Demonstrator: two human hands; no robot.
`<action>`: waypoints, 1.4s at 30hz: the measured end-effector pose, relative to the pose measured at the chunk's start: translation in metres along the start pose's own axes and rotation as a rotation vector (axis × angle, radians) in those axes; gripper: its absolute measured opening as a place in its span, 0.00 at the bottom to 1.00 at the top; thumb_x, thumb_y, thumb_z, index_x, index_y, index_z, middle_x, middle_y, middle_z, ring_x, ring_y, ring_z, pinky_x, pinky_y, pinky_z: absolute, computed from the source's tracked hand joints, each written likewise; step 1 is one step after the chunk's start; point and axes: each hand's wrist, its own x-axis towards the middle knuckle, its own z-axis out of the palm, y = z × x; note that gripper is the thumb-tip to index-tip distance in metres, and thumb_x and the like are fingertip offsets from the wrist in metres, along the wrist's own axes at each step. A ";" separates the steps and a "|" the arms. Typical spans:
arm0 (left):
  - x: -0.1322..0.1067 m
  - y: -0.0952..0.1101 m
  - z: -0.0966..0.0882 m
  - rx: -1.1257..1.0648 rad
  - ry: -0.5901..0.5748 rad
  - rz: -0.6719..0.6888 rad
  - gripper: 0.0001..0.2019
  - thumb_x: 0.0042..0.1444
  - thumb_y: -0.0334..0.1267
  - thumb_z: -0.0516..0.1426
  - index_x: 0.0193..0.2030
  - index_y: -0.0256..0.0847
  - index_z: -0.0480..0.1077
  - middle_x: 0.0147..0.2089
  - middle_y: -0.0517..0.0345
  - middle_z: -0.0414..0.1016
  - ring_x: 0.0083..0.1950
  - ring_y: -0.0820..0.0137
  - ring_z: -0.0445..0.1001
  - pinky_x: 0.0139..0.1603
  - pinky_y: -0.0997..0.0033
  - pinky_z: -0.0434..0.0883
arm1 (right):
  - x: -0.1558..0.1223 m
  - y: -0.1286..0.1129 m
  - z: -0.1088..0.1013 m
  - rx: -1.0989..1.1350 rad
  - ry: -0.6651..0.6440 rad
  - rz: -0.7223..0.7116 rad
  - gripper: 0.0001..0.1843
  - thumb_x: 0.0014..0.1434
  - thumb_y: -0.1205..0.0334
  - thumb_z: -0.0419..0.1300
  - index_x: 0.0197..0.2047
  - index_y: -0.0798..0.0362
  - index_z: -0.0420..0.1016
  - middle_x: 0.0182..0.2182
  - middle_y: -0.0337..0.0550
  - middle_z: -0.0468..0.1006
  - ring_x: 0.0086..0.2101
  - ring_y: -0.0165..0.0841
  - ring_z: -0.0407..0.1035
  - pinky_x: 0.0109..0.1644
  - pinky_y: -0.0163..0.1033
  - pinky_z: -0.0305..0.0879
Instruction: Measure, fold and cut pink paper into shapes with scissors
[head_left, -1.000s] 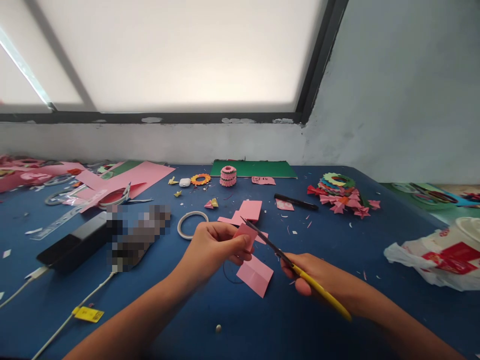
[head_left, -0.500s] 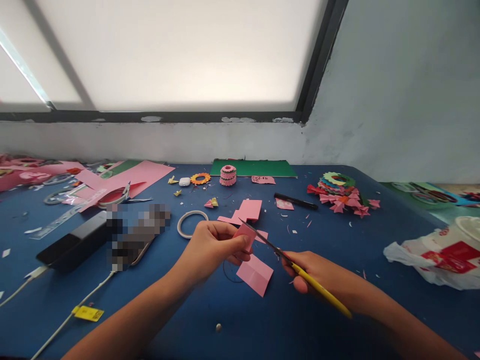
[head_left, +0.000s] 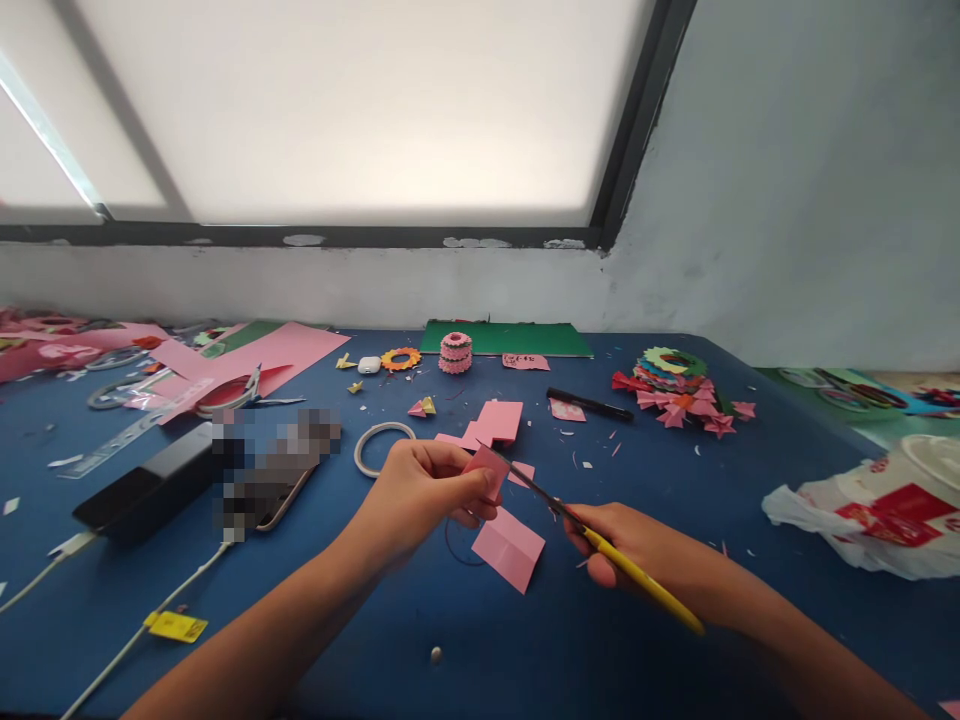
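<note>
Between thumb and fingers, my left hand (head_left: 431, 490) pinches a small pink paper piece (head_left: 489, 472), folded or layered as far as I can see. My right hand (head_left: 611, 535) grips yellow-handled scissors (head_left: 637, 578), their dark blades pointing up and left. The blades lie at the paper's upper right edge; whether they are apart is hard to make out. Just below the hands lies a creased pink paper square (head_left: 510, 550) on the blue table (head_left: 360, 640). More pink paper pieces (head_left: 499, 422) rest behind my left hand, close to a white tape roll (head_left: 384, 448).
A black pen (head_left: 590, 403), a pink paper ring stack (head_left: 455, 353) and a green sheet (head_left: 510, 338) lie farther back. Layered paper rings (head_left: 671, 385) and a bagged cup (head_left: 892, 505) stand right. On the left are a power bank (head_left: 154, 480), a phone (head_left: 281, 480) and cables.
Both hands stay almost in place, with the scissors still at the paper's edge. The pink piece has shifted very slightly left; the whole view has moved a little too.
</note>
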 end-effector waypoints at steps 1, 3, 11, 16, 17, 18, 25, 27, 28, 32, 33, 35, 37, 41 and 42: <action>0.000 0.000 0.000 0.005 -0.002 -0.002 0.06 0.46 0.36 0.62 0.23 0.36 0.74 0.23 0.58 0.76 0.23 0.77 0.74 0.23 0.83 0.70 | 0.000 0.001 0.000 0.004 -0.002 -0.001 0.19 0.51 0.45 0.58 0.31 0.53 0.66 0.24 0.36 0.68 0.23 0.28 0.56 0.24 0.32 0.50; 0.000 0.000 0.000 0.014 -0.001 -0.007 0.06 0.46 0.36 0.62 0.23 0.37 0.74 0.23 0.59 0.76 0.23 0.76 0.74 0.23 0.82 0.70 | 0.001 0.002 -0.001 0.005 -0.003 -0.003 0.20 0.51 0.43 0.57 0.31 0.53 0.66 0.24 0.36 0.68 0.23 0.28 0.56 0.24 0.32 0.50; -0.001 0.000 0.000 0.016 -0.007 0.007 0.07 0.46 0.37 0.62 0.22 0.37 0.73 0.23 0.59 0.76 0.24 0.76 0.73 0.24 0.80 0.70 | -0.001 -0.003 -0.002 0.013 -0.008 0.009 0.21 0.50 0.42 0.58 0.30 0.54 0.66 0.23 0.36 0.67 0.22 0.27 0.54 0.24 0.32 0.49; -0.001 0.000 0.000 0.020 -0.007 0.000 0.06 0.46 0.37 0.62 0.23 0.37 0.74 0.23 0.59 0.76 0.23 0.76 0.73 0.24 0.81 0.70 | -0.001 -0.002 -0.001 0.024 -0.005 0.013 0.18 0.51 0.45 0.58 0.29 0.54 0.64 0.23 0.35 0.66 0.22 0.27 0.54 0.24 0.32 0.48; -0.001 0.000 0.000 0.019 -0.007 0.000 0.06 0.46 0.36 0.62 0.23 0.37 0.74 0.23 0.59 0.76 0.24 0.76 0.73 0.24 0.81 0.70 | -0.001 -0.001 -0.001 0.022 -0.002 0.011 0.18 0.51 0.46 0.58 0.29 0.53 0.64 0.23 0.35 0.66 0.22 0.27 0.54 0.24 0.32 0.48; -0.001 0.000 0.000 0.016 -0.009 0.001 0.06 0.46 0.36 0.62 0.23 0.37 0.74 0.23 0.59 0.76 0.24 0.76 0.74 0.24 0.81 0.70 | -0.001 -0.001 -0.001 0.019 -0.001 0.010 0.17 0.51 0.46 0.58 0.30 0.53 0.64 0.23 0.35 0.67 0.23 0.27 0.55 0.25 0.32 0.48; 0.000 0.000 0.000 0.015 -0.013 -0.009 0.07 0.46 0.37 0.62 0.22 0.37 0.74 0.22 0.59 0.76 0.24 0.76 0.73 0.24 0.81 0.70 | 0.000 0.002 -0.001 -0.036 0.001 0.026 0.19 0.53 0.45 0.56 0.32 0.54 0.67 0.24 0.37 0.69 0.23 0.28 0.57 0.25 0.32 0.50; 0.000 0.000 0.000 0.015 -0.011 -0.010 0.07 0.46 0.37 0.62 0.22 0.37 0.74 0.23 0.59 0.76 0.24 0.76 0.73 0.24 0.81 0.70 | 0.000 0.004 -0.002 -0.051 -0.004 0.026 0.18 0.54 0.45 0.55 0.32 0.54 0.68 0.24 0.37 0.70 0.23 0.28 0.57 0.24 0.32 0.50; 0.001 0.000 0.000 0.017 -0.007 -0.012 0.07 0.46 0.38 0.62 0.22 0.37 0.74 0.23 0.58 0.76 0.24 0.76 0.73 0.24 0.80 0.70 | 0.000 0.005 -0.002 -0.058 -0.008 0.026 0.18 0.55 0.46 0.55 0.32 0.54 0.68 0.24 0.37 0.70 0.22 0.28 0.57 0.24 0.32 0.50; 0.000 -0.001 0.000 0.026 0.006 -0.019 0.07 0.45 0.38 0.62 0.23 0.37 0.74 0.23 0.57 0.76 0.23 0.75 0.73 0.24 0.79 0.70 | 0.002 0.009 -0.003 -0.087 -0.009 0.042 0.18 0.55 0.45 0.55 0.32 0.54 0.70 0.24 0.38 0.71 0.23 0.29 0.58 0.24 0.32 0.50; 0.000 -0.001 0.000 0.027 0.008 -0.021 0.07 0.45 0.38 0.62 0.22 0.37 0.74 0.23 0.57 0.76 0.23 0.75 0.73 0.24 0.79 0.70 | 0.002 0.009 -0.003 -0.095 -0.008 0.054 0.19 0.55 0.44 0.55 0.32 0.54 0.70 0.24 0.38 0.71 0.23 0.29 0.58 0.24 0.32 0.51; 0.000 -0.001 0.000 0.027 0.008 -0.028 0.06 0.45 0.37 0.62 0.22 0.37 0.74 0.23 0.57 0.76 0.23 0.75 0.74 0.24 0.79 0.70 | 0.001 0.007 -0.003 -0.112 -0.002 0.077 0.20 0.53 0.43 0.56 0.30 0.54 0.70 0.23 0.38 0.70 0.23 0.29 0.58 0.24 0.32 0.50; 0.000 0.000 0.000 0.023 0.007 -0.034 0.06 0.45 0.37 0.62 0.22 0.37 0.73 0.23 0.58 0.76 0.23 0.75 0.74 0.24 0.80 0.70 | 0.001 0.004 -0.004 -0.116 0.004 0.088 0.21 0.52 0.43 0.57 0.29 0.54 0.70 0.22 0.37 0.69 0.22 0.28 0.57 0.24 0.32 0.49; 0.001 -0.001 0.000 0.015 0.000 -0.034 0.06 0.46 0.36 0.61 0.23 0.37 0.74 0.23 0.59 0.76 0.23 0.76 0.73 0.24 0.81 0.69 | -0.001 -0.002 -0.005 -0.108 0.009 0.083 0.20 0.52 0.45 0.56 0.26 0.55 0.68 0.21 0.36 0.66 0.21 0.28 0.55 0.24 0.33 0.47; 0.001 -0.001 0.000 0.017 0.001 -0.036 0.06 0.46 0.36 0.61 0.23 0.37 0.74 0.23 0.58 0.76 0.23 0.76 0.73 0.24 0.81 0.70 | -0.001 -0.002 -0.005 -0.117 0.013 0.081 0.19 0.51 0.46 0.56 0.25 0.55 0.67 0.21 0.36 0.66 0.21 0.28 0.55 0.24 0.33 0.46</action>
